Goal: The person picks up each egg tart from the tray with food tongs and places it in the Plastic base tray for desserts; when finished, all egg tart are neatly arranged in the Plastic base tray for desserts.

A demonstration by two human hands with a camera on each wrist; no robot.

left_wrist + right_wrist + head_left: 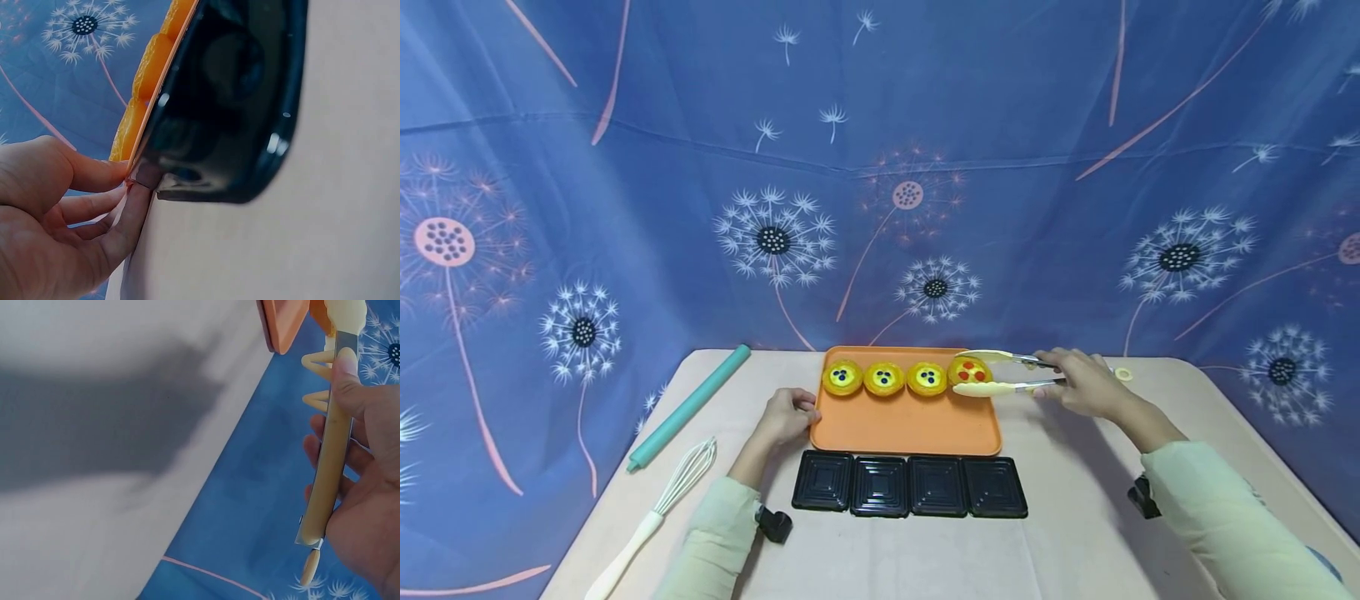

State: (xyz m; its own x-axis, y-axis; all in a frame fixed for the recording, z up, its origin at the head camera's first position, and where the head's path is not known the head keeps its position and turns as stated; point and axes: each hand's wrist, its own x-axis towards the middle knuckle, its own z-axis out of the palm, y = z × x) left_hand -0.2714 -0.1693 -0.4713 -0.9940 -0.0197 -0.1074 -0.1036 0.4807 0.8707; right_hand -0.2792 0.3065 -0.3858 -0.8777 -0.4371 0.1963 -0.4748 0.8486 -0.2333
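An orange tray (902,427) carries three egg tarts (883,379) topped with blue dots and one tart (968,373) with red pieces, in a row along its far side. My left hand (786,415) pinches the tray's left edge, thumb above and fingers below in the left wrist view. With my right hand (1090,385) I grip cream-tipped tongs (326,469) by the metal handles, thumb on one arm. Their two tips lie either side of the red-topped tart at the tray's right end.
Several black square plastic trays (880,487) stand in a row before the orange tray. To the left lie a teal rolling pin (688,410) and a white whisk (658,512). A blue dandelion-print cloth (865,167) hangs behind the table.
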